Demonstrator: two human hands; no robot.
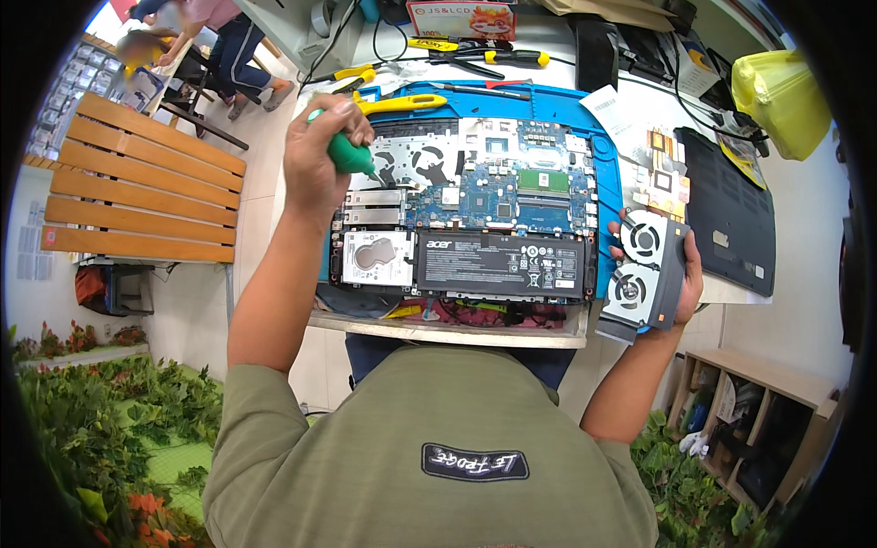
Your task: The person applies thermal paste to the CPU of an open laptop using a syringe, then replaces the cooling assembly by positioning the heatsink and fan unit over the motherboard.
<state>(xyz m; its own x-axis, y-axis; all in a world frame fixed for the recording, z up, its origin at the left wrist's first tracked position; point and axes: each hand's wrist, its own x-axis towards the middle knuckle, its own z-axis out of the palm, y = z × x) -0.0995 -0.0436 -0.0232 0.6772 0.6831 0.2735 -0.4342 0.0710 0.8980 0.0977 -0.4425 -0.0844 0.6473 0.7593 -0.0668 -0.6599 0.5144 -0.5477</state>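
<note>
A laptop (pixel 475 215) lies opened up on a blue work mat (pixel 610 183), with its circuit board, hard drive (pixel 373 258) and black battery (pixel 500 265) exposed. My left hand (pixel 320 151) is closed around a green bulb-shaped tool (pixel 351 153). Its narrow dark tip points down at the laptop's upper left, by the silvery plate with round fan openings; contact I cannot make out. To the right of the laptop, my right hand (pixel 690 274) grips a cooling fan assembly (pixel 639 260) with two fans. Copper-coloured heat-sink plates extend from its far end.
Behind the laptop lie pliers (pixel 461 62), a yellow-handled tool (pixel 402 104) and cables. A black laptop cover (pixel 731 210) rests at the right, below a yellow plastic bag (pixel 781 100). An open drawer (pixel 448 331) sits under the front edge. Other people are at the far left.
</note>
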